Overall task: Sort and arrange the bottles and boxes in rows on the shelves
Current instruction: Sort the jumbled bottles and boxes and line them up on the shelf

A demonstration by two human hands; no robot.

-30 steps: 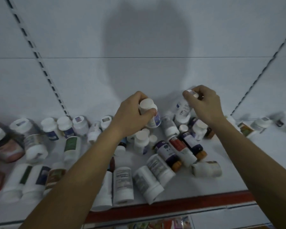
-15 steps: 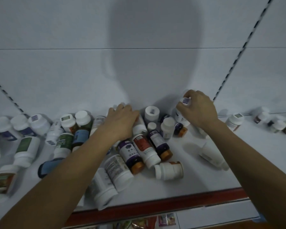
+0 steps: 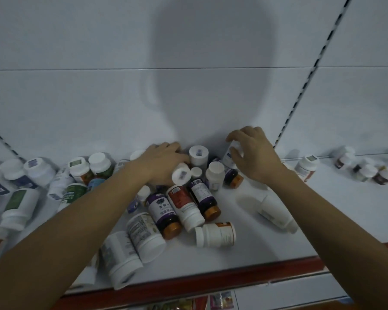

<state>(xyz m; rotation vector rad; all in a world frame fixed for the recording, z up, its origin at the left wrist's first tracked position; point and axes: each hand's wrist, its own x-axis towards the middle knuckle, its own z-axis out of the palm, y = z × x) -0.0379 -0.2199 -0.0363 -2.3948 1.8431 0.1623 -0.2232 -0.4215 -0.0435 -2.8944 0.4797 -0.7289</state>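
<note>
Many pill bottles lie jumbled on the white shelf [image 3: 244,247]. My left hand [image 3: 164,162] lies over the pile near the back wall, its fingers round a tilted white-capped bottle [image 3: 181,174] whose body is hidden under my palm. Just to the right a white bottle [image 3: 198,154] stands upright against the back panel. My right hand [image 3: 255,157] pinches a white bottle with a blue label [image 3: 231,154] between thumb and fingers, low by the back wall.
Amber bottles with purple [image 3: 164,211] and red [image 3: 184,206] labels lie in front of my hands, with white bottles [image 3: 215,234] nearer the red shelf edge [image 3: 211,280]. More bottles stand at the left [image 3: 99,163] and far right [image 3: 367,170]. A slotted upright [image 3: 300,90] runs up the back panel.
My left hand came down from holding a raised white bottle into the pile, and an upright bottle now stands at the back. My right hand lowered its bottle toward the back wall.
</note>
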